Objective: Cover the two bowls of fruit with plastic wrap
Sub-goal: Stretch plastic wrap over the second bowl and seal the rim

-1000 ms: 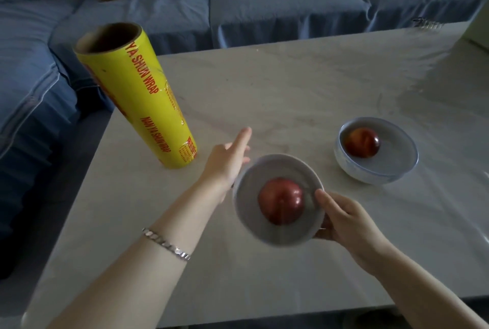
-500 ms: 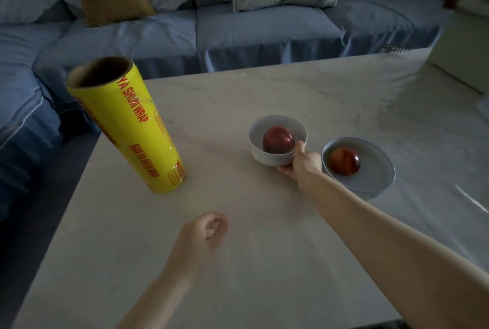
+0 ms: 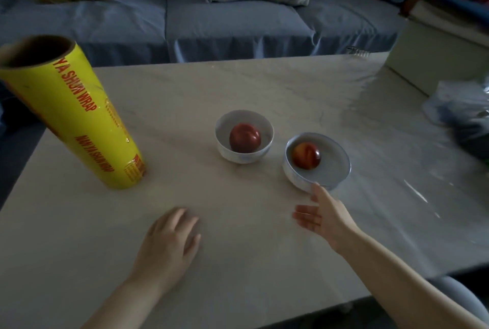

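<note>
The right hand [image 3: 321, 216] hangs just above the table [image 3: 251, 85] with its fingers apart and relaxed, holding nothing; its thumb tip is at the near rim of the near bowl [image 3: 293, 176], touching it or just short of it. The left hand [image 3: 169, 244] lies palm down on the tabletop, fingers loosely spread, also holding nothing.

Each of the 2 bowls holds 1 red fruit [image 3: 307, 155]. The far bowl [image 3: 238, 156] stands just beside the near one, apart from it and plainly uncovered. The near bowl has a grey sheen across its mouth that may be film already stretched over it, though in this dim light that is uncertain.

Well to the left, the plastic wrap roll [image 3: 79, 117] stands on end (a tall, narrow thing). A sideways tug on the film would likely topple it, and loose film pulled with 1 hand may cling to itself or drag a light bowl along.
</note>
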{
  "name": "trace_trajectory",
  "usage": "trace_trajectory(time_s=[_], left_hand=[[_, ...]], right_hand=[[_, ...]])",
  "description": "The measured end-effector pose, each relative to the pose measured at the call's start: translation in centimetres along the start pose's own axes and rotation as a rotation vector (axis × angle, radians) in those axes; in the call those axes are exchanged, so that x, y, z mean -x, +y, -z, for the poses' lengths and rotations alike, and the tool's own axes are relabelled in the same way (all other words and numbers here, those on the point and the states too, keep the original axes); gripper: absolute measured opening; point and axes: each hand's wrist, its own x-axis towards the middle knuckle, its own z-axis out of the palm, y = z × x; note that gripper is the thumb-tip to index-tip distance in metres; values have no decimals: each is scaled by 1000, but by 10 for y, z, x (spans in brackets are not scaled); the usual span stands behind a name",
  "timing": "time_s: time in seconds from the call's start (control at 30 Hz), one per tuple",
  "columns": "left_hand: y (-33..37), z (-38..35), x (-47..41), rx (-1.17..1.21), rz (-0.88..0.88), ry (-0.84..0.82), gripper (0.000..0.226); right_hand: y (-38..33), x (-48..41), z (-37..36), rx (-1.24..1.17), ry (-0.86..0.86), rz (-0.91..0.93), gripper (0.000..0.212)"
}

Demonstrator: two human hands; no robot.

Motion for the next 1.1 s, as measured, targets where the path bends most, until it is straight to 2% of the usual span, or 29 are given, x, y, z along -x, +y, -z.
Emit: trace_trajectory(time_s=[0.1, 0.23, 0.4, 0.53, 0.73, 0.87, 0.93, 1.03, 1.1], left_hand=[[1, -6, 7, 18, -27, 64, 70], [0, -12, 14, 131, -17, 109, 62], [-2, -13, 13, 162, -24, 132, 62], [-1, -12, 14, 155, -34, 144, 64], [-1, -11, 15, 163, -31, 133, 63], [-6, -11, 15, 288, -53, 140, 45], [-9, -7, 19, 391, 44, 192, 48], [-19, 10, 23, 540, 314, 402, 47], [-32, 25, 17, 562, 439, 485, 49]], right_hand=[[-9, -10, 18, -111, 57, 73, 45], [-22, -21, 23, -162, 44, 128, 46], [-12, -11, 29, -88, 98, 158, 51], [6, 22, 29, 14, -15, 153, 45], [27, 48, -5, 170, -199, 162, 48], [31, 54, -30, 261, -292, 205, 49], [32, 56, -38, 291, -330, 190, 45], [37, 55, -45, 371, -375, 167, 48], [40, 54, -48, 420, -382, 166, 49]])
